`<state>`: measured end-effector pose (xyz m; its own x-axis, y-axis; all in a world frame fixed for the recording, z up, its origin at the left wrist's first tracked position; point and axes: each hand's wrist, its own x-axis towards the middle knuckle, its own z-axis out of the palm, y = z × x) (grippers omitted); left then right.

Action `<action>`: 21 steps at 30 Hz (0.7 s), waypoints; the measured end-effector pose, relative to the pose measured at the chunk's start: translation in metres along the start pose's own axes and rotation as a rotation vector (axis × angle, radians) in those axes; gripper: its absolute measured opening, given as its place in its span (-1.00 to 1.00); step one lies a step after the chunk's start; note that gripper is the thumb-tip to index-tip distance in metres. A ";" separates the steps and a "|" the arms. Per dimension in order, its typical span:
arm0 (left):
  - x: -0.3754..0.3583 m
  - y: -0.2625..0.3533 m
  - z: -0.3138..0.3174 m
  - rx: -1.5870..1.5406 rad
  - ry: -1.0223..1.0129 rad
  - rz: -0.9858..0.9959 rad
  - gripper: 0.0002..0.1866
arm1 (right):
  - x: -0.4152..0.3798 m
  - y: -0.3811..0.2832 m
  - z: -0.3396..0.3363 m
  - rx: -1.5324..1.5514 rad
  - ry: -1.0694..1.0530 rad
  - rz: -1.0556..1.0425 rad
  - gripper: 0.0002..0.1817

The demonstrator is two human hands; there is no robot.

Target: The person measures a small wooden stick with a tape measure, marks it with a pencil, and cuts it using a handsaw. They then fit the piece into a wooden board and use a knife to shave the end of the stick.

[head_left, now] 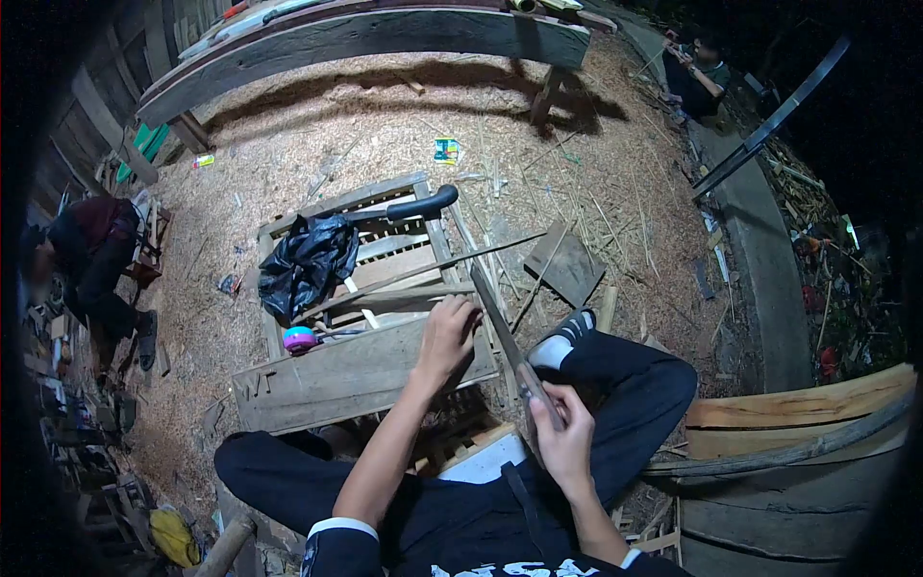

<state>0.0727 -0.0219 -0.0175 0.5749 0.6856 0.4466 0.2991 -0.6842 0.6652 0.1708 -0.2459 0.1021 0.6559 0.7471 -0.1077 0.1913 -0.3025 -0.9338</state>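
My right hand [561,433] is wrapped round the lower end of a long dark blade-like strip [497,317], which slants up and to the left. My left hand [448,337] is beside the strip, over the front plank [327,380] of a low wooden frame; its fingers are curled, and what they hold, if anything, is too small to make out. On the frame are a black plastic bag [310,264], a tool with a curved black handle [423,204], a pink and blue round object [299,338] and thin wooden sticks [423,276].
A square board [565,263] lies on the shavings right of the frame. Behind stands a long wooden bench [365,48]. One person [91,255] sits at the left, another [700,77] at the upper right. Planks [798,413] and a curved branch [788,454] are at the lower right.
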 end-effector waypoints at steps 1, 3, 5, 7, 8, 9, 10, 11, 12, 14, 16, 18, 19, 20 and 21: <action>0.001 0.000 -0.002 -0.025 -0.016 0.014 -0.77 | -0.005 0.001 -0.007 -0.030 -0.008 0.072 -0.70; 0.000 -0.002 -0.003 -0.047 -0.027 0.029 -0.79 | 0.002 0.006 -0.004 -0.030 0.003 0.006 -0.71; 0.000 -0.001 0.003 -0.055 0.009 0.020 -0.82 | 0.012 0.006 0.003 -0.080 -0.007 -0.014 -0.71; -0.001 -0.002 0.001 -0.055 0.049 0.010 -0.84 | 0.007 0.003 0.004 -0.046 -0.004 -0.004 -0.71; -0.004 0.000 0.000 -0.027 0.030 0.005 -0.81 | 0.004 -0.001 0.001 -0.023 0.001 0.005 -0.72; -0.002 0.002 -0.001 0.002 0.015 0.010 -0.78 | -0.003 -0.002 -0.006 -0.012 -0.006 0.040 -0.72; 0.002 0.002 -0.002 0.002 0.024 0.016 -0.78 | 0.000 0.001 -0.008 -0.014 -0.004 0.029 -0.72; 0.001 0.002 -0.003 -0.003 0.009 0.021 -0.78 | 0.000 0.005 -0.011 -0.003 -0.002 0.020 -0.72; -0.002 0.001 -0.002 -0.009 -0.010 0.027 -0.78 | 0.000 0.005 -0.011 0.009 0.003 0.015 -0.72; -0.003 -0.003 0.000 0.003 0.005 0.035 -0.76 | 0.003 0.001 -0.012 0.019 -0.001 -0.003 -0.72; -0.004 0.004 -0.002 0.062 0.014 -0.014 -0.74 | 0.001 -0.006 -0.016 -0.049 -0.026 0.063 -0.72; -0.006 0.016 -0.003 0.120 0.026 -0.039 -0.74 | -0.002 0.003 -0.016 -0.056 -0.011 0.040 -0.72; -0.007 0.019 -0.003 0.184 0.041 -0.065 -0.74 | -0.003 0.006 -0.015 -0.061 -0.001 0.014 -0.72; -0.007 0.020 -0.004 0.187 0.041 -0.066 -0.74 | -0.004 0.006 -0.015 -0.059 -0.004 0.014 -0.72; -0.007 0.019 -0.004 0.201 0.046 -0.056 -0.75 | -0.005 0.003 -0.016 -0.087 -0.015 0.010 -0.72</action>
<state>0.0713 -0.0391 -0.0054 0.5188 0.7315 0.4425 0.4782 -0.6773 0.5590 0.1803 -0.2598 0.1050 0.6475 0.7522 -0.1225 0.2475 -0.3596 -0.8997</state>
